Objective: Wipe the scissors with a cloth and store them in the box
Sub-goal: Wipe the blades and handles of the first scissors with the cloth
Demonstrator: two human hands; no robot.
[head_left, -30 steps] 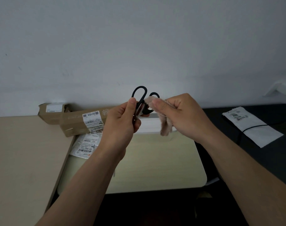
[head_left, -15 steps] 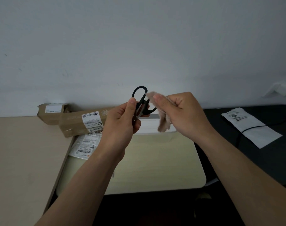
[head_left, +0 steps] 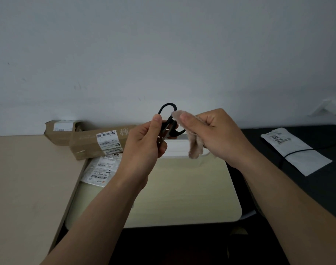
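My left hand [head_left: 144, 145] grips a pair of black-handled scissors [head_left: 168, 124] by the blades, handles pointing up. The blades are mostly hidden inside my fingers. My right hand [head_left: 211, 134] pinches a beige fuzzy cloth [head_left: 195, 144] against the right handle loop, and the rest of the cloth hangs down from my fingers. Behind the hands, a white box [head_left: 177, 148] lies on the pale yellow table [head_left: 182, 192], partly hidden by the hands and the cloth.
Two brown cardboard boxes [head_left: 90, 144] with labels lie at the back left, over a white labelled mailer [head_left: 101, 172]. A beige desk [head_left: 29, 184] is on the left. On the black desk [head_left: 316, 184] at right lies a white packet [head_left: 295, 150] crossed by a black cable.
My right hand has shifted the cloth slightly up along the right scissor handle. My left hand keeps the scissors in the same place.
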